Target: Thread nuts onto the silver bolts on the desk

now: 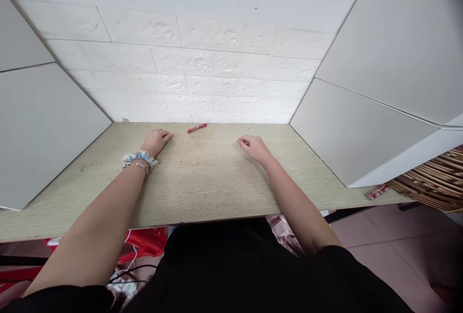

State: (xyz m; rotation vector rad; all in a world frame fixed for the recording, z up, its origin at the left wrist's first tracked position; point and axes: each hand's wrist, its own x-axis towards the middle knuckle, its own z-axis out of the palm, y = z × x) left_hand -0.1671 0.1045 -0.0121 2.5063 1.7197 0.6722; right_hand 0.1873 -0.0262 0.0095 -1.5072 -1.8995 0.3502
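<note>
Two bare arms reach out over a pale wooden tabletop. The left hand lies flat on the wood with its fingers loosely together, and it holds nothing. A fluffy blue and white hair band and a thin silver bracelet sit on that wrist. A small red tube lies on its side near the back of the tabletop, close to the white brick wall. It is just beside the left hand's fingertips but does not touch them. The right hand rests on the wood further to the right, well apart from the red tube. Its fingers are curled in a little, and it holds nothing too. Another small red tube lies at the right front edge, next to a woven basket.
</note>
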